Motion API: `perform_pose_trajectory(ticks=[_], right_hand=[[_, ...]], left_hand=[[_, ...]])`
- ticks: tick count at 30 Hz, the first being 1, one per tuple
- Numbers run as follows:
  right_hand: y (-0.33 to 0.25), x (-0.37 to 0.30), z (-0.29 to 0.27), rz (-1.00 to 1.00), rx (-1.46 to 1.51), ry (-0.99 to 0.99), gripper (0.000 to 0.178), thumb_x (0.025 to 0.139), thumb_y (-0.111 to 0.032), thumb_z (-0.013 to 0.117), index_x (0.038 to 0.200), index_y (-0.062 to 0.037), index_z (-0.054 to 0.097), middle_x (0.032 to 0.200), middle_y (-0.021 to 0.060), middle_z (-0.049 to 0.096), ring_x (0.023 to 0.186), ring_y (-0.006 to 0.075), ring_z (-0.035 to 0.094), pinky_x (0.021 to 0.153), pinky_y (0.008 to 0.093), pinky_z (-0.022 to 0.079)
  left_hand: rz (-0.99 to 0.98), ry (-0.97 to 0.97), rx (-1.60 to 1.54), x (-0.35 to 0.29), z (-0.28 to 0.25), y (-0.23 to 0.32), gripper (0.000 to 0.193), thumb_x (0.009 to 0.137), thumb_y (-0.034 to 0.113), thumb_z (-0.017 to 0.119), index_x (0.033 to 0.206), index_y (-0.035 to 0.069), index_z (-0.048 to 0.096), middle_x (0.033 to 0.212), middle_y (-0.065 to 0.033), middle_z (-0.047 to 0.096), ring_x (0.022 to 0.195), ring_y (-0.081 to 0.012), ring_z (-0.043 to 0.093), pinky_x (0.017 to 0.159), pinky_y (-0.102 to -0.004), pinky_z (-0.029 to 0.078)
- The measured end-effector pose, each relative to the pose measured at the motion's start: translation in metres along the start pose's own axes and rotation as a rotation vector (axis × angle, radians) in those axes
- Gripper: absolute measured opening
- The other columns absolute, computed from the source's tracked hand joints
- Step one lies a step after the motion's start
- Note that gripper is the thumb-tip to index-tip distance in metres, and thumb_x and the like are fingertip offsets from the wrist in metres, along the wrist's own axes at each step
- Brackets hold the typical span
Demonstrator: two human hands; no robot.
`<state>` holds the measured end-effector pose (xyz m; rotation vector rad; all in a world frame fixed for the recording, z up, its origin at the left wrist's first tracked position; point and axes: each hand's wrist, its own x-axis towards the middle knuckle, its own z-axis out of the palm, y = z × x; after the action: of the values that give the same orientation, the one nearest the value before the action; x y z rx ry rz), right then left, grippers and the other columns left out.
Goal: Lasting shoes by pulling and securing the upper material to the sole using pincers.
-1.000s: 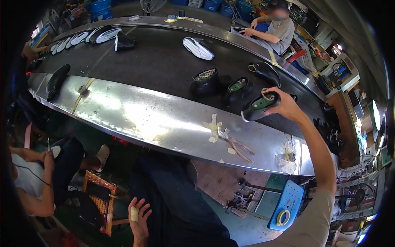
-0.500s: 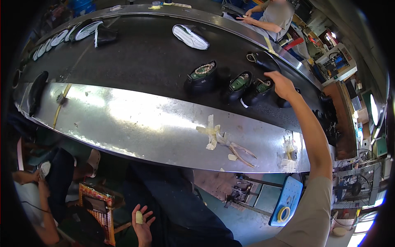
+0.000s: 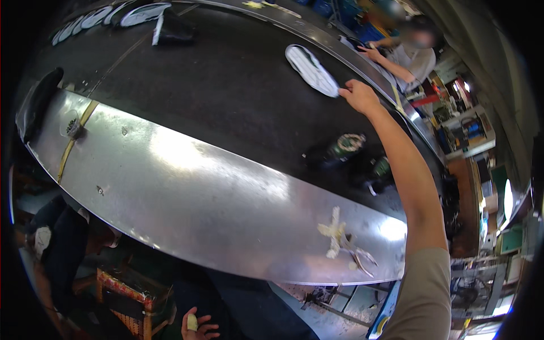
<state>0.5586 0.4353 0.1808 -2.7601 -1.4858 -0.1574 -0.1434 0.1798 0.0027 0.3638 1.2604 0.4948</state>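
Indoors, chair point(image 3: 122, 297), black worktop point(image 3: 209, 73), metal ledge point(image 3: 215, 195), right grip point(image 3: 361, 97) pinching shoe point(image 3: 309, 69), left grip point(image 3: 198, 327) spread

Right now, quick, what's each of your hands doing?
Left hand: open, empty, yellow wrap on a finger.
Right hand: fingertips at a white-soled shoe's end; can't tell if gripping.

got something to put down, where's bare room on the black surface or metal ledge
Black surface: a middle patch between the upper-left shoe row and the white-soled shoe at the right hand. Metal ledge: its middle, between the yellow strip and the pale tape. Crowded: the right, where dark shoes with green insides sit, and that shoe row.
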Motion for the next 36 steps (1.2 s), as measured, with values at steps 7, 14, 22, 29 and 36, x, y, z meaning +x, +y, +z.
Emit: perform_pose_trajectory(ticks=[7, 14, 22, 29, 36], right_hand=[[-0.02, 0.033, 0.028, 0.258, 0.393, -0.287, 0.082, 0.087, -0.067, 0.071, 0.103, 0.0123, 0.067, 0.091, 0.0191, 0.072, 0.078, 0.0232, 0.075, 0.062, 0.0336, 0.057], [-0.108, -0.047, -0.052, 0.234, 0.939, -0.299, 0.07, 0.086, -0.069, 0.071, 0.096, 0.0003, 0.068, 0.07, 0.0031, 0.059, 0.051, 0.0057, 0.046, 0.045, 0.0215, 0.034], [-0.151, -0.304, -0.077, -0.319, 1.134, -0.659, 0.049, 0.093, -0.048, 0.074, 0.093, 0.0012, 0.071, 0.079, 0.0085, 0.071, 0.063, 0.0133, 0.065, 0.061, 0.0296, 0.052], [-0.189, -0.479, -0.027, -0.772, 0.821, -1.138, 0.054, 0.088, -0.042, 0.082, 0.122, -0.0024, 0.068, 0.116, 0.0147, 0.071, 0.092, 0.0277, 0.073, 0.081, 0.0386, 0.057], [-0.065, -0.442, 0.001, -0.124, 0.455, 0.367, 0.038, 0.094, -0.026, 0.074, 0.127, -0.0064, 0.069, 0.13, 0.0151, 0.066, 0.119, 0.0356, 0.063, 0.103, 0.0433, 0.049]], left_hand=[[-0.062, 0.071, -0.011, 0.007, 0.008, 0.01, 0.055, 0.108, 0.043, 0.051, 0.149, 0.005, 0.05, 0.112, -0.0165, 0.075, 0.078, -0.0249, 0.076, 0.059, -0.0325, 0.063], [0.059, -0.034, -0.017, 0.017, 0.0, -0.007, 0.046, 0.11, 0.038, 0.047, 0.146, 0.01, 0.048, 0.118, -0.0176, 0.07, 0.092, -0.0276, 0.075, 0.061, -0.0385, 0.064], [0.605, -0.218, -0.124, -0.035, 0.081, 0.074, 0.061, 0.109, 0.043, 0.05, 0.158, 0.009, 0.037, 0.154, -0.0177, 0.05, 0.132, -0.0309, 0.059, 0.103, -0.0489, 0.054], [0.686, -0.103, -0.545, -0.066, 0.063, 0.045, 0.052, 0.107, 0.03, 0.057, 0.153, 0.013, 0.042, 0.14, -0.0067, 0.06, 0.125, -0.0226, 0.062, 0.106, -0.0406, 0.053], [0.736, -0.034, 0.363, -0.035, 0.059, -0.022, 0.076, 0.096, 0.017, 0.071, 0.16, 0.011, 0.031, 0.147, -0.0141, 0.049, 0.135, -0.0261, 0.051, 0.113, -0.0393, 0.042]])
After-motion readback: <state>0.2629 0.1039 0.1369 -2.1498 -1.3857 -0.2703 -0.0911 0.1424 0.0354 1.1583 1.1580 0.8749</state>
